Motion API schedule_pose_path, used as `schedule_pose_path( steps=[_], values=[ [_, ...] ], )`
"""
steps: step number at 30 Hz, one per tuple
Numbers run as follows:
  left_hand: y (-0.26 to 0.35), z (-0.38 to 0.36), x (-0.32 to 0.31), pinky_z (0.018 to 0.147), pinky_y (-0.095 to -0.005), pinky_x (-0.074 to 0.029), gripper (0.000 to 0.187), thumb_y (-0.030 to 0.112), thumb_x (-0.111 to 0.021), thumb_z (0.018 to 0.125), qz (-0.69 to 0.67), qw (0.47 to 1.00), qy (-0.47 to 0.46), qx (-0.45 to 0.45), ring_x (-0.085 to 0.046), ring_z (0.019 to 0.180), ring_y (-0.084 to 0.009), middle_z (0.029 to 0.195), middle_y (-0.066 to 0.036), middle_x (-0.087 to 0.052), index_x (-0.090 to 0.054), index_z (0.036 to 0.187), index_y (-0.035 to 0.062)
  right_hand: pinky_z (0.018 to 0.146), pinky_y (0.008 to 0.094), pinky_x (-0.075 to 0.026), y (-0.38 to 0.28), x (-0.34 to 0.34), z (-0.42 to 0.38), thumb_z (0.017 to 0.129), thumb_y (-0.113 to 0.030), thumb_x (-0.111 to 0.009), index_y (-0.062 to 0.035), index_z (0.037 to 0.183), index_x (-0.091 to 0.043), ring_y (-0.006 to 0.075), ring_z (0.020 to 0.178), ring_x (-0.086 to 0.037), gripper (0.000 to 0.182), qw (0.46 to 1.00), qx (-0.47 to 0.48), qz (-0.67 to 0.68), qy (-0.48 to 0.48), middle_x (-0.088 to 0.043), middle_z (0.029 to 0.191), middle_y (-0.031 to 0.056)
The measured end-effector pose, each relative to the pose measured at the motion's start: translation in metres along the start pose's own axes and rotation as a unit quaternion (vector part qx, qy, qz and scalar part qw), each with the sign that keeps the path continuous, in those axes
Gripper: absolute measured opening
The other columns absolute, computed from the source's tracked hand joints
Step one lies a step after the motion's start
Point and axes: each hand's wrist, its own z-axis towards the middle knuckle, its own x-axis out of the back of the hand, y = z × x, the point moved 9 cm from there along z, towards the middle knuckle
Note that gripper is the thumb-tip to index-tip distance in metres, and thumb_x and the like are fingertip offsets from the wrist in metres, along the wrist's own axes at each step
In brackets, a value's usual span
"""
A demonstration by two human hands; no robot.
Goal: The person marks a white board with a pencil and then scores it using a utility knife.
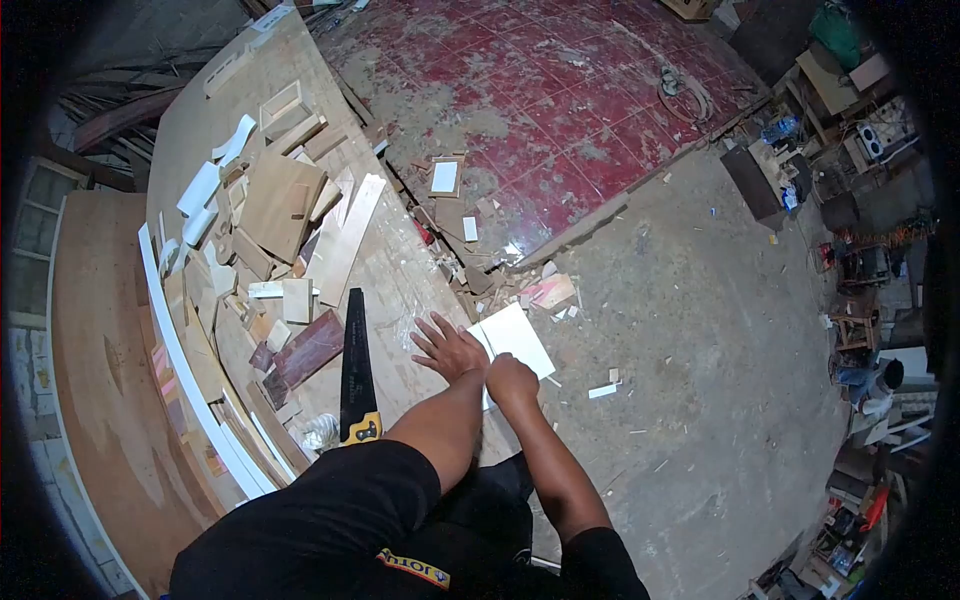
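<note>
A white flat panel lies at the edge of the wooden worktable, its right part reaching out over the floor side. My left hand is pressed flat with fingers spread, beside and partly on the panel's left edge. Close by, my right hand is a closed fist over the panel's near edge; whatever it grips is hidden. A thin dark line runs along the panel near my left fingers. To the left lies a handsaw with a black blade and a yellow-and-black handle, touched by neither hand.
Wood offcuts are heaped on the worktable, with a reddish-brown block near the saw. A long white strip runs along the left. Scraps litter the concrete floor and red tiles. Tools and clutter line the right wall.
</note>
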Motion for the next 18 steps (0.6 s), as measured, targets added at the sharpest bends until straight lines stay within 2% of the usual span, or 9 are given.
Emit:
schedule_pose_path(
  steps=[2,6,8,11,16,18],
  values=[
    [-0.002,0.0,-0.003,0.111,-0.0679,-0.007,0.067,0.032,-0.043,0.095,-0.005,1.0,-0.014,0.005,-0.005,0.145,-0.0454,0.159,-0.02,-0.006,-0.018,0.153,0.0103,0.08,0.0483,-0.054,-0.003,-0.006,0.019,0.091,-0.021,-0.045,0.006,0.105,-0.06,0.0392,0.091,-0.069,0.033,1.0,0.018,0.007,-0.002,-0.068,0.098,0.0283],
    [-0.002,-0.004,-0.005,0.111,-0.0681,-0.007,0.067,0.032,-0.042,0.095,-0.011,1.0,-0.022,0.004,-0.005,0.145,-0.0455,0.159,-0.02,-0.006,-0.018,0.153,0.0101,0.081,0.0487,-0.054,0.007,-0.01,0.008,0.091,-0.018,-0.044,0.0068,0.106,-0.059,0.0399,0.09,-0.069,0.033,0.999,0.03,0.014,0.01,-0.068,0.098,0.0286],
    [0.0,-0.002,-0.001,0.111,-0.0682,-0.006,0.067,0.032,-0.042,0.095,-0.016,1.0,0.007,0.0,-0.005,0.145,-0.0455,0.159,-0.02,-0.006,-0.017,0.153,0.0103,0.081,0.0486,-0.054,0.019,-0.005,-0.013,0.09,-0.016,-0.043,0.0071,0.107,-0.059,0.0407,0.09,-0.069,0.033,1.0,-0.004,0.013,0.004,-0.068,0.098,0.0286],
    [0.0,-0.002,0.002,0.111,-0.068,-0.007,0.067,0.033,-0.042,0.095,-0.008,1.0,-0.011,0.004,-0.005,0.145,-0.0452,0.159,-0.02,-0.006,-0.018,0.153,0.0102,0.079,0.0475,-0.055,0.019,0.008,-0.04,0.091,-0.015,-0.046,0.0057,0.103,-0.06,0.0396,0.09,-0.069,0.028,0.999,-0.037,-0.012,-0.004,-0.068,0.096,0.0263],
    [-0.001,-0.002,0.001,0.111,-0.068,-0.007,0.067,0.033,-0.043,0.094,-0.01,1.0,0.001,0.009,-0.005,0.145,-0.0447,0.159,-0.02,-0.006,-0.019,0.152,0.0103,0.081,0.0453,-0.054,0.001,0.0,-0.004,0.09,-0.019,-0.046,0.0048,0.104,-0.064,0.0392,0.094,-0.068,0.033,0.999,-0.03,0.016,0.0,-0.068,0.101,0.0273],
    [-0.004,0.0,-0.004,0.111,-0.0681,-0.007,0.067,0.032,-0.043,0.094,-0.015,0.999,-0.026,0.011,-0.005,0.145,-0.0446,0.159,-0.02,-0.007,-0.019,0.152,0.0101,0.081,0.0441,-0.054,-0.015,0.004,0.009,0.089,-0.022,-0.049,0.0017,0.103,-0.067,0.0388,0.095,-0.068,0.033,0.999,0.007,-0.036,-0.023,-0.068,0.103,0.0247]
  ],
)
